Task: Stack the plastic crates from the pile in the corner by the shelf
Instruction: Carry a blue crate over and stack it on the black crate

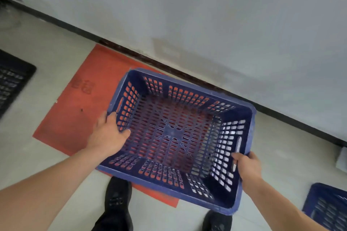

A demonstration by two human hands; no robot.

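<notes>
Item: one blue perforated plastic crate (180, 137), upright above the red floor mat (75, 110), my left hand (108, 135) and right hand (247, 167) gripping its end rims; not yet stacked, other blue crates (328, 204) remaining apart.

Edge-cropped, blurred, perhaps crates (11, 82), both sides.

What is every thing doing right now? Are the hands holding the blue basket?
blue crate: upright, empty, held over the red mat by both short sides.
left hand: grips the crate's left rim.
right hand: grips the crate's right rim by the handle slot.
red mat: flat on the floor against the wall.
dark crate: at the left edge, blurred.
second blue crate: on the floor, lower right, partly out of view.
</notes>
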